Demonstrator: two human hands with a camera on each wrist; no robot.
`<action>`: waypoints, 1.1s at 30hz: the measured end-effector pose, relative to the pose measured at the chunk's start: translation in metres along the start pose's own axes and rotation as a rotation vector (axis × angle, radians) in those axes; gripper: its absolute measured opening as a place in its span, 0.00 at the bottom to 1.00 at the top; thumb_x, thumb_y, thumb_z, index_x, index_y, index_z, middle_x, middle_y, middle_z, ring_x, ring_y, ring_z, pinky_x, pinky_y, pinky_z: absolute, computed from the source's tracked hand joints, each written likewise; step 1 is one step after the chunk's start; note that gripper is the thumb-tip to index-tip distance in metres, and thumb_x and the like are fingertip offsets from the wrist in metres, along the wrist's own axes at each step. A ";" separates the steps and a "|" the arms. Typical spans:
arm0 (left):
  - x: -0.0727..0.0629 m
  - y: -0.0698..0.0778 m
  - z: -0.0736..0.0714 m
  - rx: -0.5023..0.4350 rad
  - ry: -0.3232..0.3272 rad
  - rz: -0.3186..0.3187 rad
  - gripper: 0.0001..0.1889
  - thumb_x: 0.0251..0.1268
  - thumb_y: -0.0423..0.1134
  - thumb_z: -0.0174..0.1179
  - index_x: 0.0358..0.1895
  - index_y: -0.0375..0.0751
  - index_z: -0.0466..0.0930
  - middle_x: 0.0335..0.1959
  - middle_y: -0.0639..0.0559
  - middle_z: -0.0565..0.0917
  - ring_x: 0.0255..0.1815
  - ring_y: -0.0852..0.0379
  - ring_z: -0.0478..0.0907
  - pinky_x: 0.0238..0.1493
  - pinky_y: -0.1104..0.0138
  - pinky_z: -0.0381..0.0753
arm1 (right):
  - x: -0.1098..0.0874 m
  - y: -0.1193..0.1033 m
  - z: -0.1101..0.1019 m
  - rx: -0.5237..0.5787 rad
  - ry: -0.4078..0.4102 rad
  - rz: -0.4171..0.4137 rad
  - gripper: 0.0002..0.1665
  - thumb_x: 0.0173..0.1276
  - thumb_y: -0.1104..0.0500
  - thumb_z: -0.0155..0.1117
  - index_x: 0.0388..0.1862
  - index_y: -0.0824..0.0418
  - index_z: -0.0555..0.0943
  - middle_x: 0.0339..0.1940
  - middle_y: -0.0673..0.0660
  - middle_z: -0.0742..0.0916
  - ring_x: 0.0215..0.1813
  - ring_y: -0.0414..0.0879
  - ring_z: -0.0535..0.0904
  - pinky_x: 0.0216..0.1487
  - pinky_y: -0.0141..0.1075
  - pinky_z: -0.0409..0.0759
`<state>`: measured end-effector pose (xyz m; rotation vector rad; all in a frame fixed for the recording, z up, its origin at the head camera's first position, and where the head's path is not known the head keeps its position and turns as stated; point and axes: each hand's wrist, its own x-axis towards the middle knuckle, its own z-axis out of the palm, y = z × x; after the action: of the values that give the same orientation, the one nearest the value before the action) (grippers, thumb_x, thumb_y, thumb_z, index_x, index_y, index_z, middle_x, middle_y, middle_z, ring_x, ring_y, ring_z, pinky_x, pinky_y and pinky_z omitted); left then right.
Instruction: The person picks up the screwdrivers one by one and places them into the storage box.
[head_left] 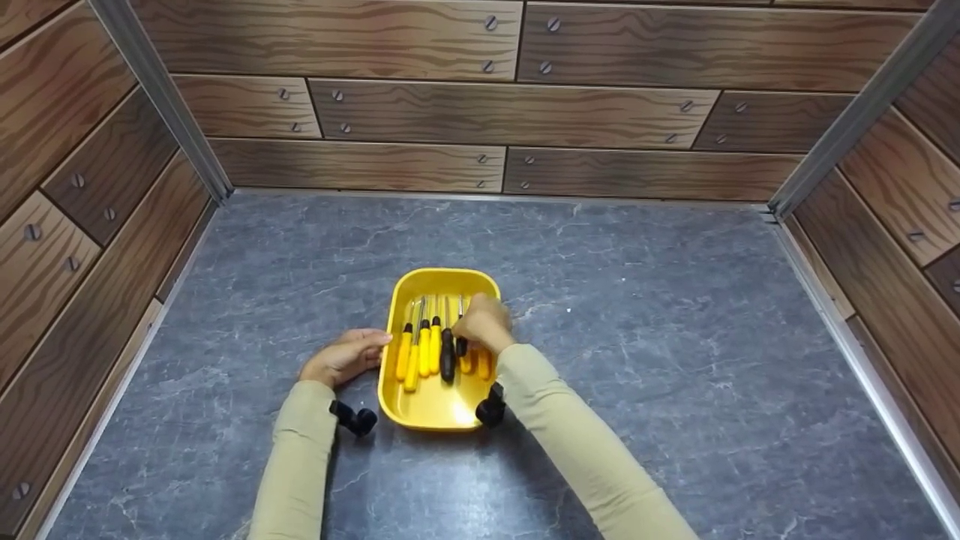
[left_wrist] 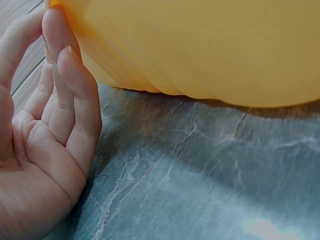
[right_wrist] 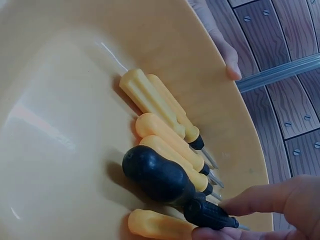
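A yellow plastic tray (head_left: 427,409) holds several screwdrivers laid side by side, shafts toward its far end. My left hand (head_left: 346,358) grips the tray's left rim, with the thumb at the top edge and fingers against the outer wall (left_wrist: 190,45). Inside the tray, my right hand (head_left: 486,321) pinches a small black-handled screwdriver (right_wrist: 205,214) between thumb and finger. Beside it lies a larger black-handled screwdriver (right_wrist: 155,172). Yellow-handled screwdrivers (head_left: 425,351) lie to the left, and another yellow handle (right_wrist: 157,224) shows close under the right fingers.
The tray stands on a grey marble-patterned tabletop (head_left: 660,360). Wood-patterned panels (head_left: 420,112) rise at the back and both sides, with metal strips (head_left: 870,360) along the edges. A black wrist camera mount (head_left: 491,409) overlaps the tray's near right corner in the head view.
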<state>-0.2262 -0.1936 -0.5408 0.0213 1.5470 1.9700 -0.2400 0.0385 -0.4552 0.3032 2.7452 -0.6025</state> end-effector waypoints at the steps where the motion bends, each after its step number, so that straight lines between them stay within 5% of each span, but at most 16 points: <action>1: 0.000 0.000 0.000 0.000 -0.001 0.001 0.09 0.68 0.36 0.54 0.46 0.37 0.80 0.35 0.57 0.88 0.39 0.63 0.84 0.48 0.69 0.83 | 0.000 -0.001 0.001 -0.014 0.009 0.001 0.13 0.51 0.55 0.73 0.31 0.60 0.81 0.35 0.58 0.88 0.31 0.48 0.81 0.31 0.33 0.80; 7: 0.000 -0.001 -0.001 0.003 -0.010 0.005 0.11 0.70 0.36 0.53 0.49 0.34 0.78 0.35 0.57 0.88 0.38 0.63 0.85 0.47 0.69 0.83 | 0.000 -0.003 0.006 -0.047 0.022 0.000 0.18 0.50 0.51 0.75 0.35 0.61 0.81 0.41 0.61 0.88 0.45 0.54 0.84 0.46 0.40 0.84; 17: 0.000 -0.001 -0.001 0.007 -0.016 0.004 0.09 0.70 0.36 0.53 0.46 0.37 0.80 0.35 0.57 0.88 0.38 0.63 0.85 0.47 0.69 0.83 | 0.001 -0.002 0.010 -0.008 0.060 -0.014 0.15 0.49 0.54 0.76 0.24 0.57 0.77 0.37 0.60 0.87 0.43 0.54 0.83 0.40 0.39 0.82; 23: 0.000 -0.001 -0.001 0.007 -0.013 0.009 0.10 0.69 0.36 0.53 0.47 0.37 0.80 0.35 0.57 0.89 0.38 0.63 0.85 0.47 0.69 0.83 | 0.002 -0.002 0.012 -0.003 0.067 -0.017 0.15 0.48 0.55 0.77 0.30 0.59 0.81 0.38 0.61 0.87 0.43 0.55 0.83 0.38 0.39 0.82; 29: 0.000 -0.001 0.000 -0.011 -0.017 0.004 0.08 0.69 0.36 0.53 0.44 0.40 0.81 0.34 0.57 0.89 0.37 0.63 0.85 0.46 0.70 0.83 | 0.004 -0.002 0.013 -0.010 0.058 -0.033 0.16 0.48 0.60 0.75 0.37 0.62 0.83 0.35 0.60 0.88 0.29 0.49 0.82 0.31 0.36 0.82; 33: 0.000 0.000 -0.001 -0.008 -0.016 0.001 0.08 0.69 0.37 0.54 0.44 0.40 0.81 0.34 0.57 0.89 0.38 0.63 0.85 0.46 0.70 0.83 | 0.006 -0.001 0.010 0.003 0.012 -0.043 0.12 0.51 0.62 0.73 0.35 0.63 0.83 0.19 0.55 0.85 0.13 0.41 0.74 0.18 0.31 0.75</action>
<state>-0.2263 -0.1942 -0.5412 0.0343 1.5292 1.9727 -0.2435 0.0343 -0.4660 0.2502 2.7690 -0.6176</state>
